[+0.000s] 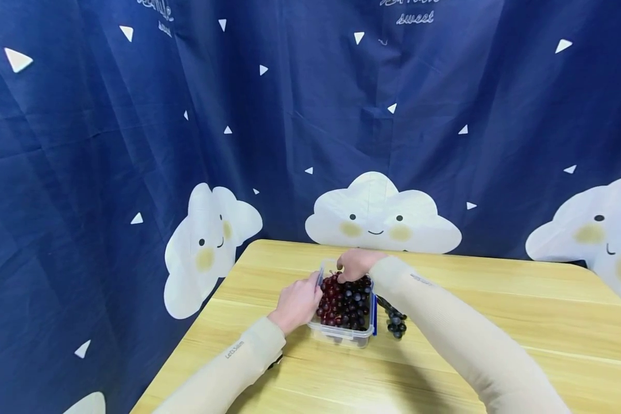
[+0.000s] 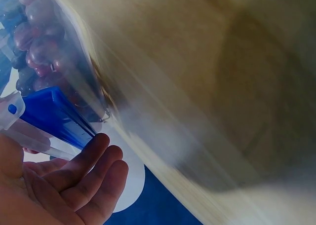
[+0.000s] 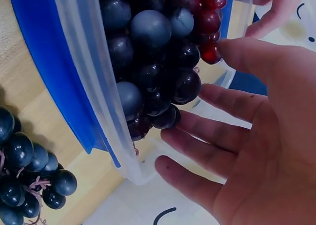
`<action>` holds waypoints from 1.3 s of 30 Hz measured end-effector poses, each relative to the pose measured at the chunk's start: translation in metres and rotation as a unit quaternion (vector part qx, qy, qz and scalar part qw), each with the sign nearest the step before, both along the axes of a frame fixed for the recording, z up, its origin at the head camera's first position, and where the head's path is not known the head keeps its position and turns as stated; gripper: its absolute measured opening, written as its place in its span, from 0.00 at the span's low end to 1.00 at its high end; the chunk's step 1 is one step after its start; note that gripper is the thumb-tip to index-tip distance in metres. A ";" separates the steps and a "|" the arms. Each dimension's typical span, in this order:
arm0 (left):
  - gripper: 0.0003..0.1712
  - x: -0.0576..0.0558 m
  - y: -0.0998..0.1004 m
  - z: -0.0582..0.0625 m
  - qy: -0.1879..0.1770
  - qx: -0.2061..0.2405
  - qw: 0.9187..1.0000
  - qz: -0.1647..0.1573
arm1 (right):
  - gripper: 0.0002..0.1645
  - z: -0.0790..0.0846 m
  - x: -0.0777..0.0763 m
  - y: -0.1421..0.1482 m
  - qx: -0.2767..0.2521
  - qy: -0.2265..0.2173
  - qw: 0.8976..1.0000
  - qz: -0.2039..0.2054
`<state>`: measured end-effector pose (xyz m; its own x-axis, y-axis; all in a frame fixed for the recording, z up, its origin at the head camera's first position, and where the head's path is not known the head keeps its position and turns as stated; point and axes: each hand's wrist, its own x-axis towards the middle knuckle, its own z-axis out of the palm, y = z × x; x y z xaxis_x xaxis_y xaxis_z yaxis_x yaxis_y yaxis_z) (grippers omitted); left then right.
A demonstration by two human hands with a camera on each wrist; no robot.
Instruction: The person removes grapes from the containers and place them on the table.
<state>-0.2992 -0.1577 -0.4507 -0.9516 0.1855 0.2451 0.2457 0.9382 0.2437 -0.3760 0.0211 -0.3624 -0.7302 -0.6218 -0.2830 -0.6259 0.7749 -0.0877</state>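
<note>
A clear plastic container [image 1: 336, 332] with blue side latches is filled with red grapes [image 1: 329, 303] and dark grapes [image 1: 356, 300]. My left hand [image 1: 298, 302] holds its left wall; in the left wrist view the fingers lie beside a blue latch [image 2: 54, 114], slightly bent. Over the far end of the container is my right hand [image 1: 359, 263]. Seen from the right wrist, that hand's fingers are spread and nearly straight, with the tips touching the dark grapes [image 3: 185, 85] and the thumb against the red grapes [image 3: 211, 52].
A small bunch of dark grapes [image 1: 396, 323] lies on the wooden table [image 1: 497, 322], just right of the container. Behind the table hangs a dark blue curtain [image 1: 336, 126] with white clouds and triangles. A small dark item [image 1: 275, 362] shows under the left sleeve.
</note>
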 end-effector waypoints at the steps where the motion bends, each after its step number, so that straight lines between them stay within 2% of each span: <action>1: 0.25 0.000 0.000 0.000 0.000 0.000 1.000 0.001 | 0.27 0.000 0.000 -0.001 0.005 0.000 1.000 0.002; 3: 0.25 0.000 0.000 0.000 -0.002 0.002 1.000 0.002 | 0.26 0.001 -0.001 -0.002 0.017 0.005 1.000 0.006; 7: 0.25 0.000 0.001 0.000 0.014 -0.007 1.000 0.000 | 0.15 0.000 -0.003 -0.006 0.040 0.004 0.999 0.001; 11: 0.24 0.001 0.002 -0.001 0.025 -0.012 1.000 -0.003 | 0.25 -0.005 -0.005 -0.009 0.055 -0.005 0.998 -0.021; 14: 0.23 0.002 0.003 -0.001 0.028 -0.015 0.999 -0.001 | 0.29 -0.009 -0.006 -0.009 0.054 -0.008 0.998 -0.038; 19: 0.21 0.003 0.004 0.000 0.037 -0.016 0.999 0.002 | 0.27 -0.014 -0.006 -0.008 0.037 0.005 0.998 -0.048; 25: 0.22 0.003 0.002 0.000 0.039 -0.008 0.999 -0.003 | 0.25 -0.013 -0.005 -0.010 0.042 0.031 0.998 -0.036; 32: 0.23 0.005 -0.002 -0.001 0.037 -0.003 0.999 0.020 | 0.25 -0.010 -0.003 -0.015 0.035 0.035 0.998 -0.031; 39: 0.22 0.004 0.004 0.001 0.037 -0.003 0.999 0.005 | 0.25 -0.009 0.000 -0.006 0.035 0.048 0.997 -0.043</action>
